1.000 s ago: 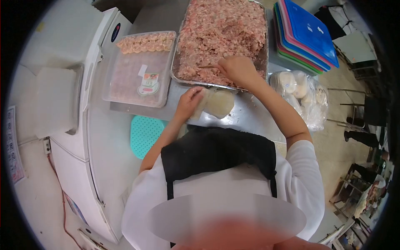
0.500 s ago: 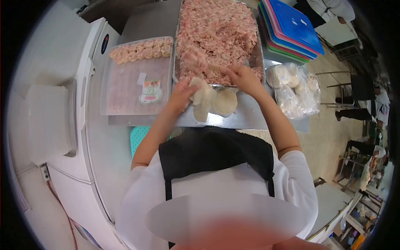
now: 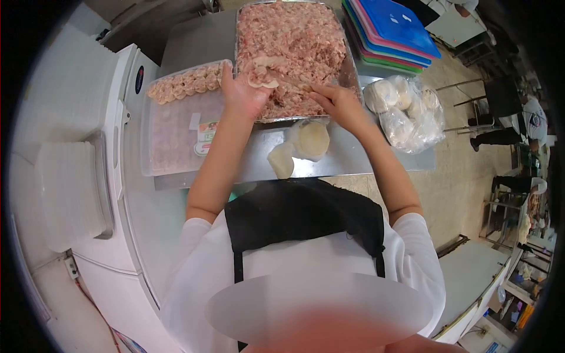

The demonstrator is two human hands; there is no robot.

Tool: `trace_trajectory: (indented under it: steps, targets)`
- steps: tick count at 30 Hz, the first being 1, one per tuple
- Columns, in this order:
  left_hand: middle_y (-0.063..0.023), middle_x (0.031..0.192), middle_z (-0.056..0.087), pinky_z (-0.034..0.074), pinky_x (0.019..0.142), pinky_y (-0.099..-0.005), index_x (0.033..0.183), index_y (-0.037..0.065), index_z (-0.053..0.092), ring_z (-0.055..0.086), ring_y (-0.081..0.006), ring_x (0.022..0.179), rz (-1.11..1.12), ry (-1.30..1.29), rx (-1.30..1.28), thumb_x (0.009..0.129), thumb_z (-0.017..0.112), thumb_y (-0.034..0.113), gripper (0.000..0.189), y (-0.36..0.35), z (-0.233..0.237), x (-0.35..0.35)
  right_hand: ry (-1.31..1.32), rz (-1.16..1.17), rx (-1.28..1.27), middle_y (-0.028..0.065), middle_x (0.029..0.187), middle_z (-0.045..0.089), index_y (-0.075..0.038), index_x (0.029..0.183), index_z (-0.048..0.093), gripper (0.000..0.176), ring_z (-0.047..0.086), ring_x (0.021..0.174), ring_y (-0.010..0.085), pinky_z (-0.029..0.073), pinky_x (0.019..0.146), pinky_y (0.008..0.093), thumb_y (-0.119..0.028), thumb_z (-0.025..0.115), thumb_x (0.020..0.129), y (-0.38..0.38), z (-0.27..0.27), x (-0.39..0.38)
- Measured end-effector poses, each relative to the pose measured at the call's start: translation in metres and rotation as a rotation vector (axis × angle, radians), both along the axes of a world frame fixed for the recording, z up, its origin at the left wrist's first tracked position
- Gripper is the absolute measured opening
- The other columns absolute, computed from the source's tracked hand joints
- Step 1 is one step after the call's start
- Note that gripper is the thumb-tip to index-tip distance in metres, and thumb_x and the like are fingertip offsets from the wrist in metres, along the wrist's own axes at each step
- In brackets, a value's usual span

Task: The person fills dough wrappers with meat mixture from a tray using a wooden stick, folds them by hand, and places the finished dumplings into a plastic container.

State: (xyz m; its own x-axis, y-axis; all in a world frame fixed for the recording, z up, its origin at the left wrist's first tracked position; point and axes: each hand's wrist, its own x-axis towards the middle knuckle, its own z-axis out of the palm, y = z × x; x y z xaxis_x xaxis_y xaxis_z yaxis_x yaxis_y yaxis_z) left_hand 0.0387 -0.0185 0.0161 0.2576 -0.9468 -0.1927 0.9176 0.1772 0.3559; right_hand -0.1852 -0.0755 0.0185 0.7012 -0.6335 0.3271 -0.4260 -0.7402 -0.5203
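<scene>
My left hand (image 3: pixel 242 97) is palm up over the near left corner of the meat tray, holding a round dumpling wrapper (image 3: pixel 271 83) with ground meat on it. My right hand (image 3: pixel 341 105) grips a flat spreading tool (image 3: pixel 297 86), whose meat-smeared end reaches to the wrapper. Beneath both hands is the metal tray (image 3: pixel 356 73) heaped with ground meat (image 3: pixel 294 35). On the steel table in front of me stands a round stack of wrappers (image 3: pixel 312 141) in plastic, with some loose wrappers (image 3: pixel 281 160) lying beside it.
At left, a lidded plastic container (image 3: pixel 176 132) carries rows of filled dumplings (image 3: pixel 185 83). Bagged wrappers (image 3: pixel 406 112) lie at right, below stacked coloured boards (image 3: pixel 400 29). A white refrigerator (image 3: pixel 132 176) borders the table's left. Other people (image 3: pixel 532 120) are at far right.
My left hand has moved up from the loose wrappers to above the tray, bringing a wrapper along. Meat now sits on that wrapper. The spreading tool stays in my right hand.
</scene>
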Motion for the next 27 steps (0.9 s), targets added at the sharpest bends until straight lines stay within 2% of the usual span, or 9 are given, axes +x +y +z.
trace_trajectory:
  steps: [4, 7, 10, 13, 20, 22, 23, 26, 27]
  targets:
    - [-0.0194, 0.144, 0.036, 0.025, 0.108, -0.0599, 0.138, 0.005, 0.039, 0.03, -0.0411, 0.135, 0.164, -0.001, 0.141, 0.091, 0.031, 0.062, 0.074, -0.007, -0.026, 0.007, 0.289, -0.128, -0.186, 0.011, 0.085, 0.062, -0.016, 0.104, 0.065, 0.02, 0.064, 0.072, 0.0327, 0.051, 0.06, 0.0445, -0.026, 0.057, 0.09, 0.018, 0.049, -0.014]
    - [-0.0184, 0.146, 0.033, 0.023, 0.108, -0.06, 0.134, 0.007, 0.045, 0.027, -0.0407, 0.135, 0.131, -0.095, 0.169, 0.091, 0.029, 0.065, 0.074, 0.008, 0.01, -0.019, 0.165, 0.021, -0.252, 0.0104, 0.083, 0.062, -0.015, 0.104, 0.064, 0.019, 0.065, 0.071, 0.0318, 0.051, 0.057, 0.044, -0.023, 0.056, 0.09, 0.015, 0.014, -0.005]
    - [-0.0183, 0.146, 0.032, 0.021, 0.108, -0.0604, 0.127, 0.006, 0.051, 0.027, -0.0391, 0.135, 0.156, -0.051, 0.195, 0.09, 0.03, 0.066, 0.074, 0.013, 0.014, -0.025, 0.441, 0.028, -0.279, 0.0108, 0.081, 0.061, -0.012, 0.109, 0.063, 0.023, 0.063, 0.07, 0.0318, 0.051, 0.057, 0.0416, -0.022, 0.058, 0.089, 0.001, 0.041, -0.012]
    - [-0.0198, 0.144, 0.034, 0.022, 0.109, -0.06, 0.122, 0.002, 0.053, 0.03, -0.0383, 0.134, 0.195, -0.088, 0.241, 0.089, 0.036, 0.065, 0.073, 0.01, 0.011, -0.024, 0.381, 0.041, -0.312, 0.0147, 0.086, 0.062, -0.01, 0.105, 0.062, 0.021, 0.065, 0.072, 0.0333, 0.051, 0.057, 0.0431, -0.021, 0.052, 0.09, 0.017, 0.08, -0.021]
    - [-0.0201, 0.123, 0.052, 0.037, 0.104, -0.0527, 0.125, -0.006, 0.045, 0.049, -0.0362, 0.118, 0.221, 0.125, 0.059, 0.089, 0.054, 0.046, 0.064, -0.011, -0.01, -0.016, 0.062, 0.157, -0.052, 0.0155, 0.076, 0.061, -0.005, 0.11, 0.063, 0.026, 0.063, 0.073, 0.032, 0.05, 0.065, 0.0424, -0.023, 0.053, 0.093, -0.016, 0.047, -0.027]
    - [-0.0186, 0.122, 0.054, 0.038, 0.105, -0.0506, 0.128, -0.004, 0.044, 0.05, -0.0339, 0.118, 0.088, -0.198, -0.095, 0.088, 0.057, 0.033, 0.056, -0.007, 0.004, -0.02, -0.196, 0.138, 0.171, 0.0136, 0.072, 0.059, -0.003, 0.109, 0.064, 0.03, 0.062, 0.064, 0.0235, 0.049, 0.061, 0.0374, -0.027, 0.053, 0.096, -0.037, 0.046, -0.042]
    - [-0.0179, 0.122, 0.055, 0.039, 0.105, -0.0496, 0.129, -0.003, 0.043, 0.05, -0.0328, 0.118, 0.023, -0.355, -0.166, 0.088, 0.059, 0.027, 0.053, -0.003, 0.012, -0.024, -0.103, 0.048, 0.269, 0.013, 0.064, 0.06, -0.005, 0.104, 0.067, 0.029, 0.062, 0.063, 0.0276, 0.047, 0.058, 0.0375, -0.028, 0.052, 0.096, -0.038, 0.048, -0.049]
    - [-0.015, 0.124, 0.054, 0.04, 0.105, -0.0461, 0.133, 0.001, 0.041, 0.051, -0.0269, 0.12, -0.004, -0.889, -0.04, 0.084, 0.063, 0.01, 0.055, -0.001, 0.036, -0.039, -0.072, 0.121, 0.838, 0.0052, 0.061, 0.056, -0.005, 0.101, 0.068, 0.029, 0.055, 0.052, 0.0137, 0.044, 0.051, 0.0315, -0.029, 0.052, 0.097, -0.044, 0.043, -0.056]
    - [-0.014, 0.127, 0.053, 0.042, 0.102, -0.0415, 0.135, 0.004, 0.041, 0.052, -0.0259, 0.117, 0.086, -1.187, -0.067, 0.08, 0.066, 0.007, 0.06, -0.004, 0.034, -0.038, -0.068, 0.16, 0.826, 0.0033, 0.06, 0.055, -0.005, 0.101, 0.068, 0.03, 0.052, 0.051, 0.0111, 0.042, 0.05, 0.03, -0.029, 0.052, 0.097, -0.046, 0.044, -0.057]
